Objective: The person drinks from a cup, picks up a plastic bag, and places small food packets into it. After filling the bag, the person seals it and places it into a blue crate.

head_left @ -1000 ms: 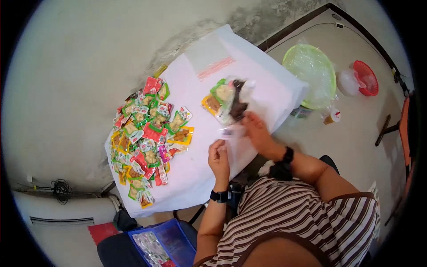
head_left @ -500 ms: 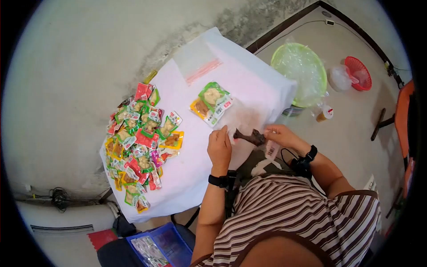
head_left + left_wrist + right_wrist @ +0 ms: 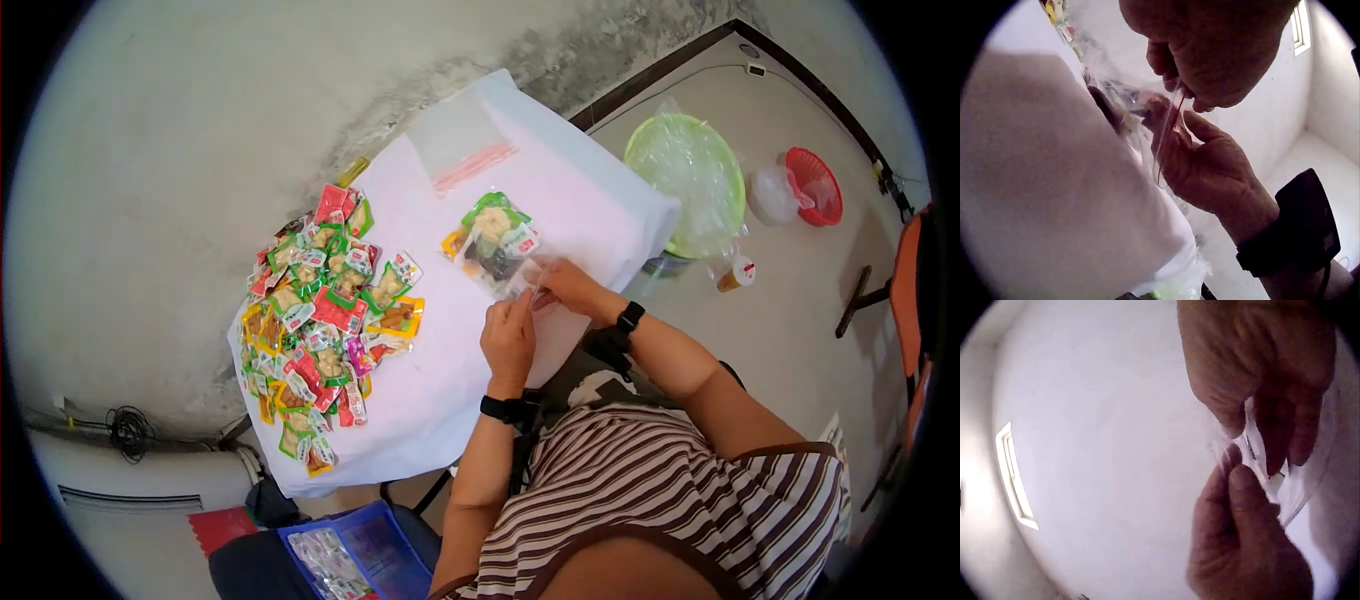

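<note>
In the head view a clear zip bag [image 3: 508, 283] lies near the table's front edge. Showing at it are a green-edged food packet [image 3: 492, 222], a yellow packet [image 3: 453, 243] mostly covered, and a dark food piece [image 3: 492, 264] seen through plastic. My left hand [image 3: 508, 345] pinches the mouth of the bag with thumb and fingers. From the other side my right hand [image 3: 575, 287] grips the same edge, its fingertips close to the left ones. A red line [image 3: 1179, 111] along the bag's edge runs between both hands in the left wrist view.
A heap of colourful food packets [image 3: 325, 320] covers the table's left side. Another flat clear bag with a red strip [image 3: 475, 168] lies at the back. On the floor stand a green plastic-lined tub [image 3: 740, 190] and a red basket [image 3: 826, 205]. A blue box [image 3: 395, 555] is at lower left.
The dark piece, stretched between both hands half a second ago, now lies beside the green-edged packet. My right hand has come leftward and up to the bag's edge, close to my left hand.
</note>
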A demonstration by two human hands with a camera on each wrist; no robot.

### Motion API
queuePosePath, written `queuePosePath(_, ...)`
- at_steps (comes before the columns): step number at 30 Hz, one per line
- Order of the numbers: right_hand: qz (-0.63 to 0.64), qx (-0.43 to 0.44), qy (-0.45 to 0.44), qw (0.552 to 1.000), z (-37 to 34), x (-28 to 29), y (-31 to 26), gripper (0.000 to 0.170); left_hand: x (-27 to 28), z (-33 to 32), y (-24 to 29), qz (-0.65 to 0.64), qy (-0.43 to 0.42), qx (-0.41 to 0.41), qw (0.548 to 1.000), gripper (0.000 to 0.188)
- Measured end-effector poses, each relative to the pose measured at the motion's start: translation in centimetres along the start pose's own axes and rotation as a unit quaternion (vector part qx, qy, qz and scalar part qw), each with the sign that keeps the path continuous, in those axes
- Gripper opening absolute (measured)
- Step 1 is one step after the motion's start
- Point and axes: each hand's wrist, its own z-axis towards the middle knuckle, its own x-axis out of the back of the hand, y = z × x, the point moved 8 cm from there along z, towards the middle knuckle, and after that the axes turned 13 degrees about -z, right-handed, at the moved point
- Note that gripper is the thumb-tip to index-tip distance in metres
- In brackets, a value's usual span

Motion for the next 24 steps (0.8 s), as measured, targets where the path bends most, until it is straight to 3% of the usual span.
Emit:
queuePosePath(1,0.096,0.03,-0.022,0.995,0.2,-0.5,0.0,0.038,0.0,0.0,0.0,-0.01,-0.001,0.006,1.0,0.025)
queuePosePath(4,0.149,0.029,-0.005,0.988,0.9,-0.9,1.0,0.042,-0.1,-0.3,-0.1,-0.018,-0.001,0.012,1.0,0.025)
queuePosePath(8,0.14,0.01,0.046,0.989,1.7,-1.4,0.6,0.035,-0.3,-0.5,-0.3,-0.042,0.018,-0.005,0.999,0.025)
queuePosePath(11,0.045,0.035,0.055,0.997,2.9,-1.7,0.7,0.03,-0.1,-0.3,0.0,-0.042,0.013,0.001,0.999,0.025)
queuePosePath(13,0.178,0.029,0.054,0.982,3.2,-2.1,0.9,0.027,-0.1,-0.3,0.0,-0.03,0.008,-0.004,1.0,0.025)
queuePosePath(14,0.179,0.028,0.054,0.982,3.7,-1.5,1.7,0.027,-0.2,-0.3,0.0,-0.018,0.002,-0.01,1.0,0.025)
queuePosePath(15,-0.221,0.206,0.114,0.947,3.8,-0.5,-0.1,0.026,-0.2,-0.5,-0.2,-0.019,0.001,-0.008,1.0,0.025)
queuePosePath(16,-0.578,0.344,0.151,0.725,2.5,-2.5,-1.9,0.026,-0.5,-0.7,-0.8,-0.018,-0.017,0.002,1.0,0.028)
queuePosePath(17,-0.578,0.343,0.151,0.725,2.2,-2.2,-1.6,0.026,-0.7,-1.0,-1.3,-0.018,-0.035,0.013,0.999,0.033)
queuePosePath(18,-0.358,0.242,0.088,0.898,2.0,-0.9,-1.2,0.025,-0.5,-0.9,-1.1,-0.019,-0.037,0.014,0.999,0.033)
queuePosePath(19,-0.105,0.118,0.018,0.987,1.5,-0.7,0.0,0.024,-0.2,-0.7,-0.6,-0.014,-0.035,0.01,0.999,0.039)
queuePosePath(21,-0.071,0.093,0.015,0.993,-1.0,-0.3,1.1,0.028,-0.1,-1.0,-0.5,-0.011,-0.033,0.007,0.999,0.046)
queuePosePath(23,-0.037,0.068,0.013,0.997,-3.9,0.9,1.2,0.032,-1.2,-2.2,-1.0,0.054,-0.108,0.013,0.993,0.056)
queuePosePath(24,-0.215,0.099,0.112,0.965,-5.9,2.8,-0.5,0.033,-1.2,-2.5,-1.1,0.051,-0.109,0.013,0.993,0.056)
